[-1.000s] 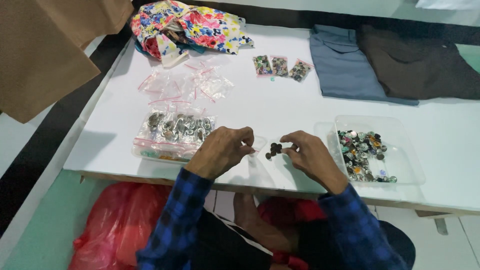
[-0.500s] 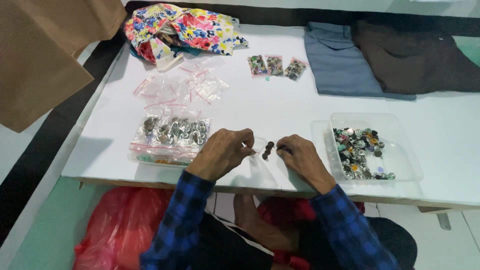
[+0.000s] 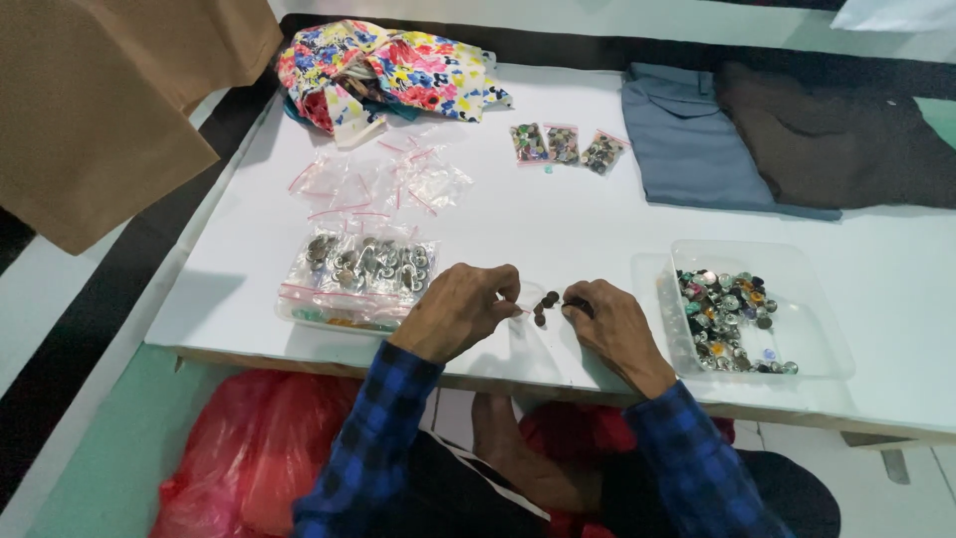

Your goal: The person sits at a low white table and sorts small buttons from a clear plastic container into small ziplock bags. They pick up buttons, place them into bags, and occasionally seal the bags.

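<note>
Several dark buttons (image 3: 543, 303) lie at the table's near edge, between our hands. Left hand (image 3: 460, 311) pinches a small clear bag (image 3: 525, 299) just left of them; right hand (image 3: 609, 319), fingers curled, touches them from the right, equally near.

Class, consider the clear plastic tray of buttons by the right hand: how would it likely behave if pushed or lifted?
The clear tray looks thin, so it would probably flex when lifted. Its loose buttons would likely slide and rattle. On the smooth white table it should push easily.
</note>
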